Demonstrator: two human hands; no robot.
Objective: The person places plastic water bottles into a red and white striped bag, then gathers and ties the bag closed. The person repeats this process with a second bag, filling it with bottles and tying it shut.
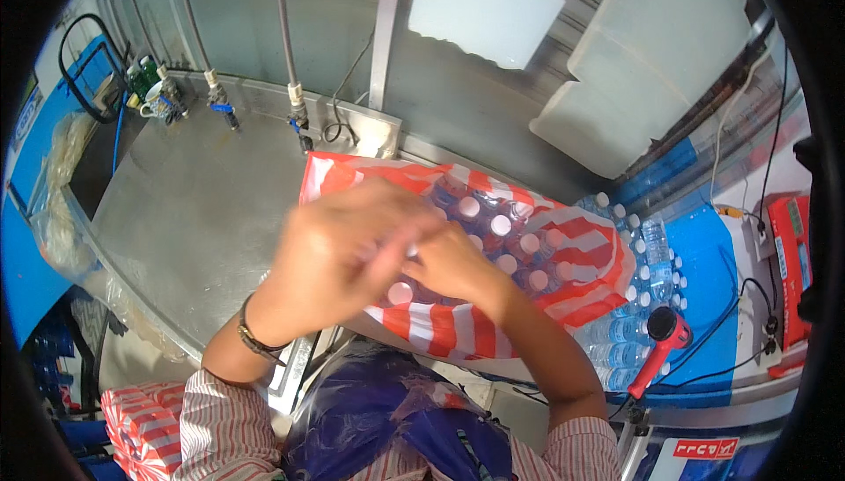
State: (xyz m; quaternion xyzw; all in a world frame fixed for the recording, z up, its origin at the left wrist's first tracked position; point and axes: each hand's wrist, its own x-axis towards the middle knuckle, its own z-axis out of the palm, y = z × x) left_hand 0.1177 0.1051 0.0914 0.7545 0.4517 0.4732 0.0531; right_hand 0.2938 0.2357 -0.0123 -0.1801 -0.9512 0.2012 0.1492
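Note:
A red-and-white striped plastic bag [455,332] lies spread open on the metal counter, full of upright clear plastic bottles [500,225] with pale caps. My left hand [356,243], with a watch [254,342] at its wrist, is over the left part of the bag and blurred by motion. My right hand [459,260] meets it above the bottles, its fingers partly hidden behind the left. A small white spot shows between the two hands, perhaps a bottle cap. What either hand grips is too blurred and covered to tell.
Taps [300,121] hang over the steel counter [178,184]. To the right, more water bottles [614,332] stand and lie beside a red heat gun or hair dryer [660,349]. Black cables [716,313] run there, near a red scale [792,270]. Another striped bundle [142,428] sits lower left.

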